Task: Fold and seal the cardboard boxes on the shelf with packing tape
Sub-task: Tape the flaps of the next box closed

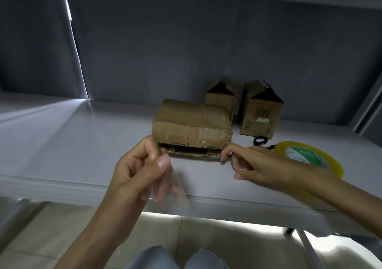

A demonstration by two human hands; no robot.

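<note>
My left hand pinches a loose clear tape strip; my right hand pinches its far end by the flattened box on the shelf. Slack tape might stick to itself.

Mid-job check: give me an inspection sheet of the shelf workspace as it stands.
Surface: white shelf, lit from the left.
Job's things: taped box lying flat in front; two small boxes behind, tops unsealed; tape roll at right; clear tape strip.
Clutter: black scissors, partly hidden.
Grippers: left hand pinches the strip; right hand pinches something at the taped box's corner, cannot tell what.
Cables: nothing seen.
Surroundings: grey back wall; tiled floor below.
</note>
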